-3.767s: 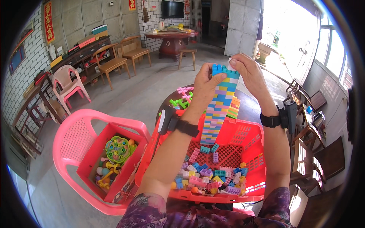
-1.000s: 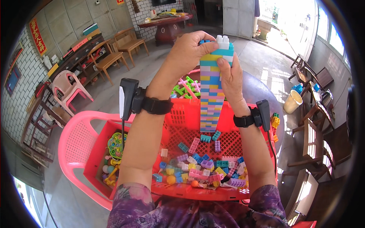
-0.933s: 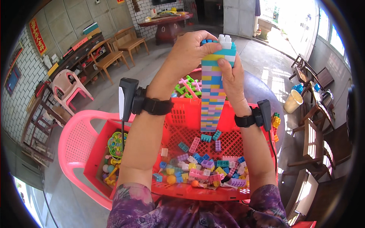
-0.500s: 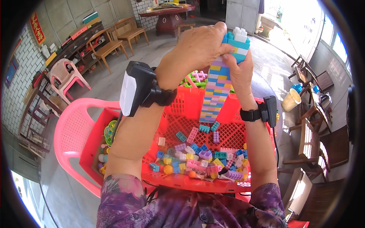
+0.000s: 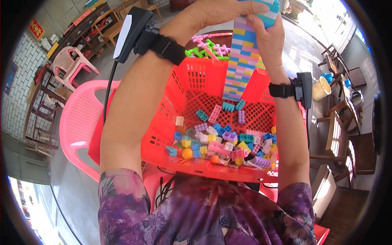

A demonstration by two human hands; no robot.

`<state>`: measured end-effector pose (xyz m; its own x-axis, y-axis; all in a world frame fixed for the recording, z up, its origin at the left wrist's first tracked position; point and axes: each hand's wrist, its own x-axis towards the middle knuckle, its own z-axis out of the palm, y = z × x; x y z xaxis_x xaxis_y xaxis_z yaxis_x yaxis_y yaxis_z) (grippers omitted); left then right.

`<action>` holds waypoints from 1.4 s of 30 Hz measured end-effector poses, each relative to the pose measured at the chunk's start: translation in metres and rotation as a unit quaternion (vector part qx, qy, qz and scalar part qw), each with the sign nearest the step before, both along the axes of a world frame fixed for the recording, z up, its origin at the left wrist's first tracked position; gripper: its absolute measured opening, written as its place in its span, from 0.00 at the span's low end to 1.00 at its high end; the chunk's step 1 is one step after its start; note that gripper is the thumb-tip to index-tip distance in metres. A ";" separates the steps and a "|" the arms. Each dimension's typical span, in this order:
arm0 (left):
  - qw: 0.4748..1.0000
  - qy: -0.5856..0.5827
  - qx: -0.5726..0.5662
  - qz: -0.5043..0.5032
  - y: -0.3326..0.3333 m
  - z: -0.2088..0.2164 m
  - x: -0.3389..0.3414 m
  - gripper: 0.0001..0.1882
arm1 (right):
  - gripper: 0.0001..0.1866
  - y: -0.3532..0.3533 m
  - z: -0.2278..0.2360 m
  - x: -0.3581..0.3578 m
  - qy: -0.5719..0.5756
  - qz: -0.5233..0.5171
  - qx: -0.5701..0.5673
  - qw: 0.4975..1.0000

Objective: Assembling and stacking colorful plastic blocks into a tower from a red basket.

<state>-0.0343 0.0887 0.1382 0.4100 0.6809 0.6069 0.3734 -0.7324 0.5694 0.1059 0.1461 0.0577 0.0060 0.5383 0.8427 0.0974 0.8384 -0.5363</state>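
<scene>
A tall tower of building blocks (image 5: 240, 61) in pink, blue, yellow and lilac rises from the far part of a red plastic basket (image 5: 196, 173). Around its upper left side, my left hand (image 5: 218, 12) is closed, its thumb lying across the turquoise blocks near the top. My right hand (image 5: 271, 38) grips the right side just below, thumb against the near face. The upper picture edge cuts off part of the left hand and the tower's top. Loose blocks (image 5: 247, 137) in many colours lie in the near half of the basket.
Pink and green toy pieces (image 5: 208, 48) show behind the basket. A pink plastic chair (image 5: 77, 118) stands at the left, with another pale pink chair (image 5: 71, 61) farther off. Wooden chairs (image 5: 337, 134) and a cream bucket (image 5: 321, 89) are on the right.
The view has tilted down, so basket, tower and hands sit higher in the picture. The white block on the tower's top is now out of view. Both hands keep their grip on the tower.
</scene>
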 end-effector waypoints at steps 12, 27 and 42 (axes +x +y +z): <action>0.933 0.123 -0.246 0.233 -0.035 -0.225 -0.041 0.15 | 0.18 -0.002 -0.002 -0.007 0.030 0.041 0.022 0.998; 0.918 0.349 -0.045 0.184 -0.056 -0.303 0.017 0.14 | 0.21 -0.014 0.002 -0.001 0.033 0.058 -0.008 0.998; 0.990 0.080 -0.117 0.025 -0.068 -0.176 0.022 0.15 | 0.21 -0.027 -0.002 -0.001 0.065 0.159 -0.044 0.984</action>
<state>-0.0118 0.0208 -0.0373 0.4503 0.8166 0.3611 0.5041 -0.5663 0.6520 0.1044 0.1192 0.0560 -0.0693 0.6019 0.7955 -0.2362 0.7649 -0.5993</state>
